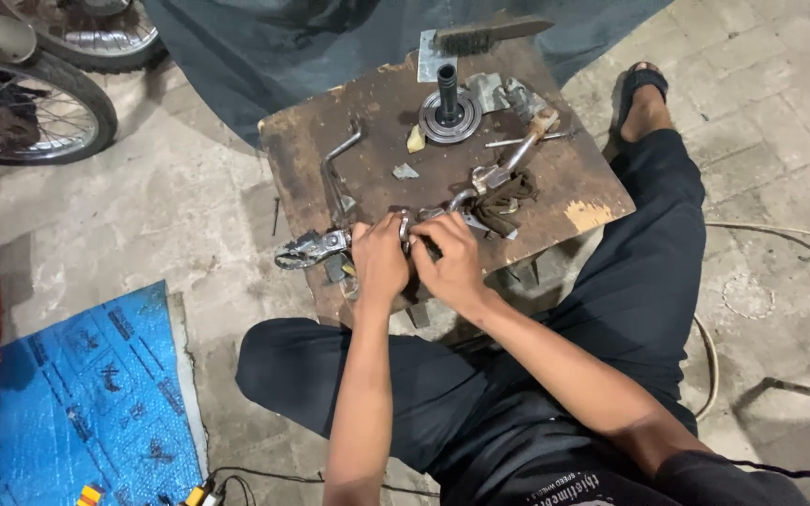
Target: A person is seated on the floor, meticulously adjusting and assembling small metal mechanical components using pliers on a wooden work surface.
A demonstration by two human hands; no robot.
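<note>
Both hands' (379, 258) (452, 260) fingers grip, seemingly, a metal part (407, 228) on a worn wooden board (583, 178) over concrete floor (189, 206).

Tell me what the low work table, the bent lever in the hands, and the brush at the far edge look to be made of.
Table: apparently wood, brown, stained, with pale chipped patches at the corner.
Lever: metal by its grey shine, dull in places. The left hand and right hand both grip it at the near edge.
Brush: handle probably wood, bristles dark, possibly wire; too small to confirm.
</note>
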